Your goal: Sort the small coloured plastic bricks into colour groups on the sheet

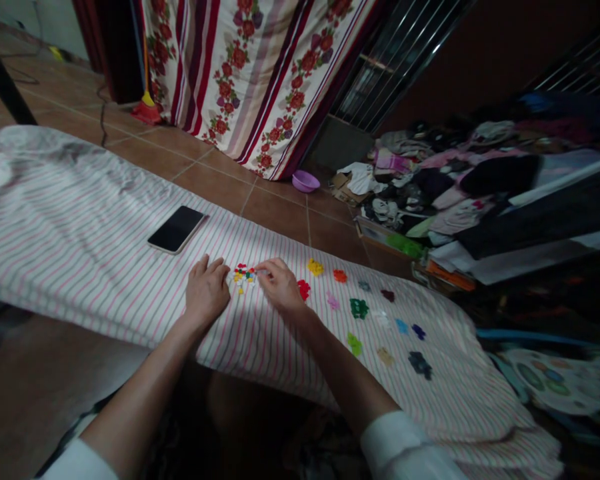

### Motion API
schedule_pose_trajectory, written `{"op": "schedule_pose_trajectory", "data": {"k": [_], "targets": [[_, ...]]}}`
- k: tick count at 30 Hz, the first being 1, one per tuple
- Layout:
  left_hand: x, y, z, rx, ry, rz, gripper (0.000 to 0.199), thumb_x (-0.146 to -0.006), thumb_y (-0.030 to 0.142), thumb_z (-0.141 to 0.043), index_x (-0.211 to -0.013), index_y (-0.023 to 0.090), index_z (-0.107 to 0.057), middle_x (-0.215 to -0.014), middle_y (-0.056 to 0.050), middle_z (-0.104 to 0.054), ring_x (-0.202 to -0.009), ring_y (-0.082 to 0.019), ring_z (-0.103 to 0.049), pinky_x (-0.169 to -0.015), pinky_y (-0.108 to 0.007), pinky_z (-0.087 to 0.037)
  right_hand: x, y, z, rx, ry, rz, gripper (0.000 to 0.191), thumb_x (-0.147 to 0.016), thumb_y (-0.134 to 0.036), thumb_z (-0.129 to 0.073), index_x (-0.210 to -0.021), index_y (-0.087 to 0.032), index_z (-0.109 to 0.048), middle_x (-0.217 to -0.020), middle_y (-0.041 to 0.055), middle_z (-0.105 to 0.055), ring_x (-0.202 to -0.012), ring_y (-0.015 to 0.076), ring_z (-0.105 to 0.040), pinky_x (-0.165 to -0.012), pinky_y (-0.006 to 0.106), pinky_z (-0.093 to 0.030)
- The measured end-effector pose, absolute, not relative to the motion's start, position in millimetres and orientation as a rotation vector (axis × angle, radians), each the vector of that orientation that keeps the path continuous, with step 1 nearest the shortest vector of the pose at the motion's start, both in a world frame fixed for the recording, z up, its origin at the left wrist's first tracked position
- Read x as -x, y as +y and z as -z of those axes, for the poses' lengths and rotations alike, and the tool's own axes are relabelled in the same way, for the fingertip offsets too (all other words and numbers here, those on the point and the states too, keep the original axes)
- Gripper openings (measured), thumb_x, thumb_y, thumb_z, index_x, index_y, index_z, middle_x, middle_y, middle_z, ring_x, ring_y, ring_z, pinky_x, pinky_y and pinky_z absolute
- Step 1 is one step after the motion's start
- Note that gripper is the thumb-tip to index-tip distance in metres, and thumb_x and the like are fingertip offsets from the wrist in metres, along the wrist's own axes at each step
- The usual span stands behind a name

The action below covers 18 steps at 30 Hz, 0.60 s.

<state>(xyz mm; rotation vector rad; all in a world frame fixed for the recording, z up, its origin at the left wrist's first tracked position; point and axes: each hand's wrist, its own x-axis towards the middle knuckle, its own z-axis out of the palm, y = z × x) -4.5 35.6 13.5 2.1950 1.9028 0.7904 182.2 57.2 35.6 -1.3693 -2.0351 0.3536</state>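
A mixed heap of tiny coloured pieces, in red, yellow, white, green and orange, lies on the striped cloth between my hands. My left hand rests flat on the cloth just left of the heap, fingers stretched out and holding nothing. At the heap's right edge, my right hand has its thumb and index finger pinched together. Whatever is in the pinch is too small to make out. Sorted by colour, small piles spread to the right, among them a red pile, a yellow pile and a dark green pile.
A phone lies on the cloth beyond my left hand. Past the far edge are a tiled floor, a purple bowl, a red broom and a floral curtain. Heaped clothes fill the right side.
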Motion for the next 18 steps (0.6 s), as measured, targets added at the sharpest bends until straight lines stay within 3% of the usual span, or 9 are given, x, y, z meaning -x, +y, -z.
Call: {"op": "schedule_pose_trajectory", "data": {"k": [5, 18], "targets": [[7, 37, -13, -2.164, 1.868, -0.847, 0.033, -0.086, 0.014, -0.04, -0.101, 0.015, -0.07, -0.127, -0.006, -0.063, -0.131, -0.032, -0.044, -0.108, -0.046, -0.038, -161, 52, -33, 1.325, -2.256, -0.282, 0.019, -0.087, -0.012, -0.055, -0.092, -0.02, -0.073, -0.09, 0.0055, -0.064, -0.091, 0.0184, -0.058, -0.087, 0.033, -0.046], [10, 39, -7, -2.149, 1.82, -0.899, 0.034, -0.085, 0.013, -0.041, -0.098, 0.016, -0.071, -0.126, -0.009, -0.064, -0.132, -0.032, -0.043, -0.108, -0.049, -0.037, -143, 59, -41, 1.494, -2.484, -0.218, 0.022, -0.092, -0.019, -0.055, -0.105, -0.022, -0.073, -0.096, 0.0061, -0.065, -0.098, 0.0204, -0.051, -0.089, 0.033, -0.043]]}}
